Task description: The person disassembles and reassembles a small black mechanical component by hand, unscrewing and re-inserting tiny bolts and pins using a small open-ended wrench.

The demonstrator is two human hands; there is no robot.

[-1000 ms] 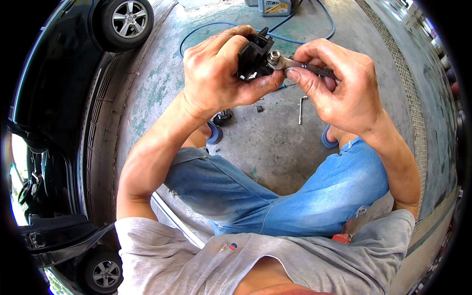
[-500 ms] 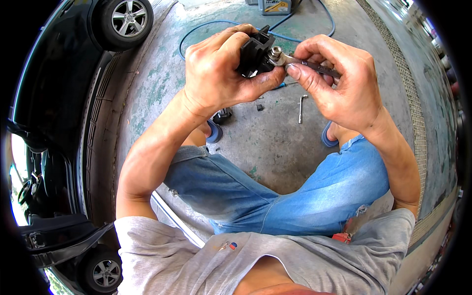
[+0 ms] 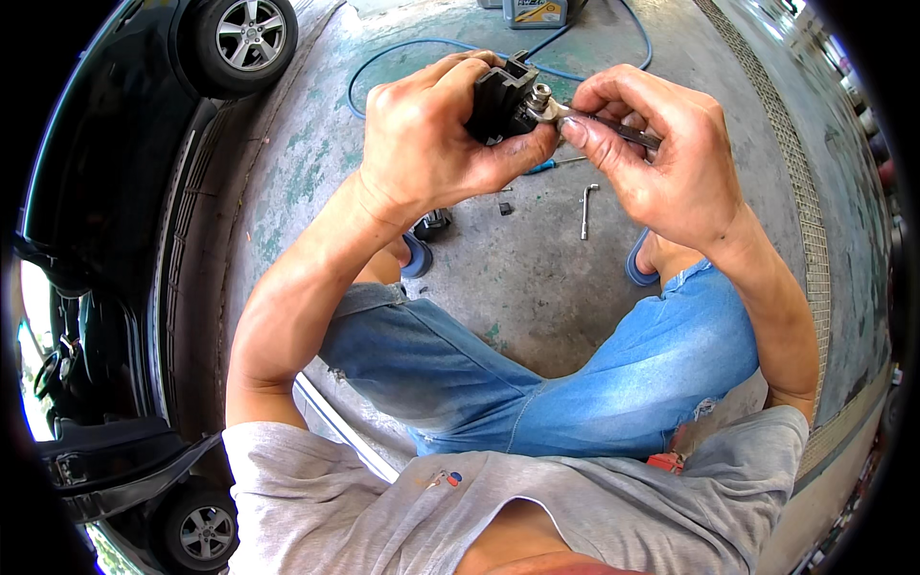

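Note:
My left hand is wrapped round a black plastic part, its thumb along the near side. From that part's right side sticks a shiny metal bolt with a nut. My right hand grips a wrench between thumb and fingers; its handle is dark. The wrench's bright head meets the metal piece just under the nut; whether it encloses it I cannot tell. My left thumb tip lies close to the wrench head. Both hands are raised in front of me, above the floor.
On the concrete below lie an L-shaped socket wrench, a blue-handled screwdriver and a small black piece. A blue hose curls behind, near a grey jug. A dark car stands left; a drain grate runs right.
The black part has tilted slightly in my left hand. The wrench's handle end and my right hand have shifted a little up and left.

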